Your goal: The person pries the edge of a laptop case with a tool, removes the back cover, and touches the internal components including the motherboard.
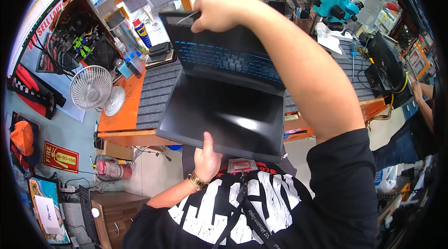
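An opened black laptop [217, 109] is held over the front edge of the bench, its dark glossy screen nearest me. Its keyboard [224, 60], with blue-edged keys, lies on the far side. My left hand [207, 161] grips the screen's near edge, thumb on the bezel and fingers hidden underneath. Reaching across the keyboard half, my right hand [217, 10] is closed at the laptop's far left edge. A thin pale strip shows by its fingertips; I cannot tell what it is. My right forearm covers part of the keyboard's right side.
A grey ribbed mat [156, 93] covers the orange-edged bench. On the left are a small white fan [91, 87], a blue-and-yellow spray can [142, 33] and bottles. A teal microscope [333, 4] and a screwdriver [353, 53] are at right. Other people stand nearby.
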`<state>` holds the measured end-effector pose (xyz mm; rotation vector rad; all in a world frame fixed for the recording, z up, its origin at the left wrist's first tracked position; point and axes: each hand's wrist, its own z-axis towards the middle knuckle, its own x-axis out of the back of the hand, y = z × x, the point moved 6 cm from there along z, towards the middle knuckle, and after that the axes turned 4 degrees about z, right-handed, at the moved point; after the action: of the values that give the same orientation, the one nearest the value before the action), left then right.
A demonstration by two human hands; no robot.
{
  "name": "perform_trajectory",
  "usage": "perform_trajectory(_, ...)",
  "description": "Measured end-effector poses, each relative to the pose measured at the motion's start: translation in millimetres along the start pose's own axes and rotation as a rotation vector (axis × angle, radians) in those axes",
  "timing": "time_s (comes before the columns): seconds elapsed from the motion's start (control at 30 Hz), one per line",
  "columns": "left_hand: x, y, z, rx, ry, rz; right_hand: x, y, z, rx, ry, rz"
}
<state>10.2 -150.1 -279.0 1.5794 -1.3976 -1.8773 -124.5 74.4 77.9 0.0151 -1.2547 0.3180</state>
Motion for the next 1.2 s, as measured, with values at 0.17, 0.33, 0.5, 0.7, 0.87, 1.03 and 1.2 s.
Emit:
perform_trajectory(0.17, 24, -10, -16, 0.106, -0.106, 0.538, -35, -34, 13, 0.019, -0.121, 0.059)
perform_trajectory(0.33, 39, -9, -14, 0.016, -0.326, 0.936, -52, -40, 13, 0.025, -0.146, 0.113)
perform_trajectory(0.5, 46, 15, -24, 0.617, -0.793, 0.998, -32, -15, -20, 0.048, -0.105, 0.194)
perform_trajectory(0.7, -73, 201, -7, -0.145, -1.026, 1.137, 16, 53, -87, -0.124, -0.052, 0.336)
perform_trajectory(0.87, -166, 267, 53, -1.308, -0.578, 1.548, 39, 97, -135, -0.272, 0.031, 0.605)
perform_trajectory(1.03, -186, 251, 99, -1.352, -0.368, 1.758, 55, 113, -176, -0.226, 0.38, 0.757)
perform_trajectory(1.2, -184, 240, 104, -1.342, -0.319, 1.731, 70, 113, -225, -0.142, 0.509, 0.625)
